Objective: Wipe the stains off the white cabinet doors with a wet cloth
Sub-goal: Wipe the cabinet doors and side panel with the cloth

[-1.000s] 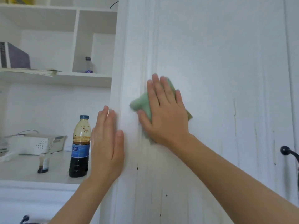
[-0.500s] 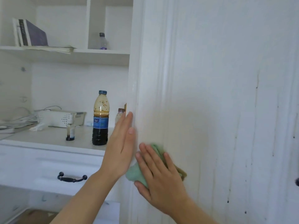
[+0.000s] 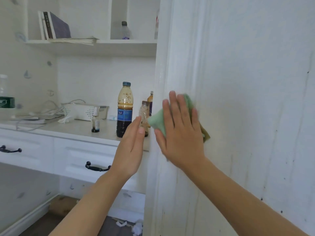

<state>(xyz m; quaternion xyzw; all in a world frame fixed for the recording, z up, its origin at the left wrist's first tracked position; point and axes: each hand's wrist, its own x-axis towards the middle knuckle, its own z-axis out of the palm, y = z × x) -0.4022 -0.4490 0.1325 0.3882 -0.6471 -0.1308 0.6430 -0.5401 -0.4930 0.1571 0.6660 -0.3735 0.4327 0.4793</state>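
Far left: drawers with a dark handle (image 3: 97,167) below the surface (image 3: 71,129); a basket (image 3: 85,111) and a tall dark-filled bottle (image 3: 125,109) are set on it. A book (image 3: 57,26) is leaned on the shelf (image 3: 95,42) above.

Centre: left hand (image 3: 130,150) is held flat, fingers straight, nothing grasped, just beside the door edge; contact cannot be told.

Right of it: green cloth (image 3: 159,121) is pressed flat against the cabinet door (image 3: 247,82) under the right hand (image 3: 181,132), fingers spread, not curled round it. The fingertips are blurred.

Further right: dark streaks (image 3: 305,92) and specks are seen down the panel, and faint runs lower on the frame. Judged: the area around the cloth looks cleaner; most of the right and lower door is left to be wiped.
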